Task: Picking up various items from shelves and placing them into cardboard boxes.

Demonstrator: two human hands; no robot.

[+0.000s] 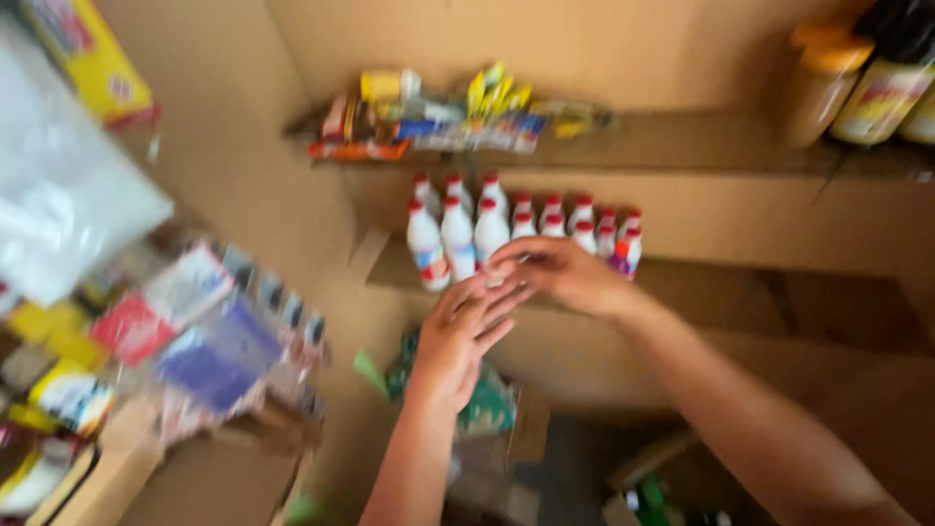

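Several white bottles with red caps [487, 226] stand in rows on a brown cardboard shelf [740, 282]. My right hand [560, 275] reaches in from the right, just in front of these bottles, fingers curled. My left hand [460, 336] comes up from below with its fingers stretched out, and its fingertips meet the right hand. The picture is blurred, so I cannot tell whether either hand holds something small.
A higher shelf carries flat colourful packets [429, 117]. Yellow-capped jars [857, 83] stand at the top right. A rack of bright packets [195, 341] leans at the left, with a white plastic bag [58, 195] above it. Green packets [487, 399] lie below my hands.
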